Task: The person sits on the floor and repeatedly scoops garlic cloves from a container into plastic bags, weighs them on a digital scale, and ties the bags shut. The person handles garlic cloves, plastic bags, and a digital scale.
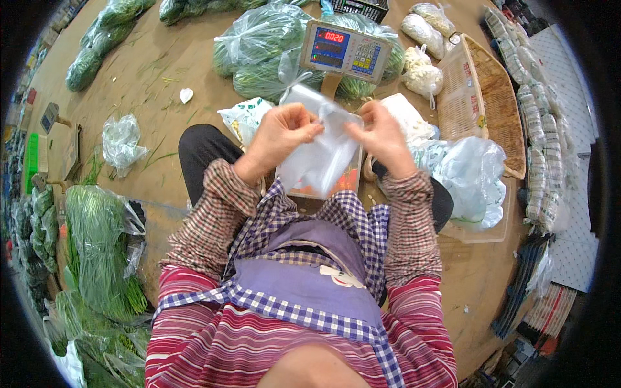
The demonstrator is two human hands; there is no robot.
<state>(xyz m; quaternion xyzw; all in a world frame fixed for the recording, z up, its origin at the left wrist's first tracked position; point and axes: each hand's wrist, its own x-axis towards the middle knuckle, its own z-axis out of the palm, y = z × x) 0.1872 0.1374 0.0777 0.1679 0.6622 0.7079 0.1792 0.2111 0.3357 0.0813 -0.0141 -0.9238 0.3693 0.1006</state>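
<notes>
My left hand (283, 134) pinches one side of a clear plastic bag (317, 161), thumb against the fingers. On the bag's other side, my right hand (383, 134) has its thumb and fingers closed at the upper edge, a little blurred. The bag hangs between my hands over the scale platform (349, 178), which shows reddish beneath it. Just beyond stands the scale's display (345, 50), lit with red digits. A white bag with green print (249, 116) lies beside my left hand. Past my right hand is a white bag (407, 116).
Large clear bags of green vegetables (262, 48) lie ahead. Bundled long green stalks (100, 249) are on the left, near a crumpled clear bag (123, 142). To the right stand a plastic basket (462, 84) and a heap of pale plastic bags (469, 174) in a clear tub.
</notes>
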